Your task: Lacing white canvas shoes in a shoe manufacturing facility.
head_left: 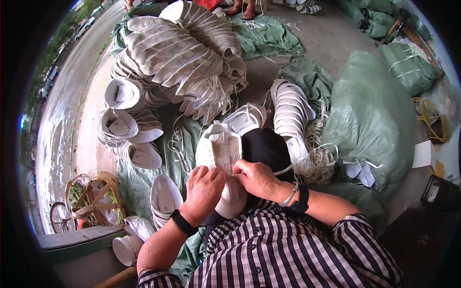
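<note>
1. A white shoe upper point(205, 152) lies between a worker's two hands, its rounded toe toward the checked shirt point(283, 247) and its open collar pointing away.
2. The left hand point(205, 186), fingers curled in, grips the upper's left edge near mid-length; its fingertips are partly hidden.
3. The right hand point(258, 179), thumb and forefinger pinched narrow, grips the opposite edge; whether a lace is caught between them cannot be told.
4. Beyond the upper rises a heap of white uppers point(175, 50); right of it stands a bulging green sack point(370, 120).
</note>
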Available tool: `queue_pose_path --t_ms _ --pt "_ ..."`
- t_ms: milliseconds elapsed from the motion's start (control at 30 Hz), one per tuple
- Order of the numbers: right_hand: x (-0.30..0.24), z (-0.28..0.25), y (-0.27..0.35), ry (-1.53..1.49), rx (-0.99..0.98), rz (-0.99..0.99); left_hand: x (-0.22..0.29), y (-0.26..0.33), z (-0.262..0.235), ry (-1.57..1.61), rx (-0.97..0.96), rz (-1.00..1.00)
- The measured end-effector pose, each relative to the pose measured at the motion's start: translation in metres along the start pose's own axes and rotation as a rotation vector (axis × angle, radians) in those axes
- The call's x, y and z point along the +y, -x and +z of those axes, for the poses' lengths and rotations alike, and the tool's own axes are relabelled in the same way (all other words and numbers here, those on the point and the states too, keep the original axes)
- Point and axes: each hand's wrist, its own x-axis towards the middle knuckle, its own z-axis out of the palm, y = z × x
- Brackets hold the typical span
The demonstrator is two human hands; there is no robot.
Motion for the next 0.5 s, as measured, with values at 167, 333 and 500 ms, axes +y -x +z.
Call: queue_pose_path --t_ms 167,333,500 --pt "0.003 0.002 -0.002 -0.042 -0.067 -0.044 0.002 -0.010 -0.004 0.221 -0.225 -0.260" --pt "-0.001 -0.035 0.001 -0.020 -0.244 0.006 -0.001 0.004 -0.013 0.259 -0.062 -0.230" --pt "0.026 -0.091 0.018 -0.125 -0.509 -0.112 -0.043 0.029 -0.058 1.267 0.547 -0.788"
